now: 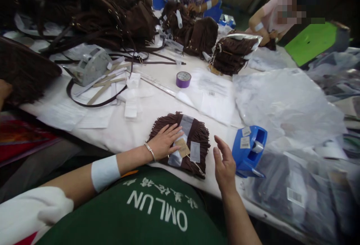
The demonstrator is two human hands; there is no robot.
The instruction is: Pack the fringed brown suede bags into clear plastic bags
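A brown fringed bag (201,136) lies flat near the table's front edge, with a clear strip around its middle, a tan tag (183,148) and a small whitish packet (195,152) on it. My left hand (164,142) rests palm down on the bag's left part, fingers spread, holding nothing. To the right of the bag, my right hand (225,164) is raised with thumb and fingers apart, touching nothing. Close beside it on the right stands a blue tape dispenser (249,149) with two labels.
Purple tape roll (183,80), papers (212,95) and a grey dispenser (94,66) lie farther back. Brown bags (112,8) are heaped back left. Clear plastic bags (287,106) cover the right side. Other people work across the table; another person's hand shows at the left edge.
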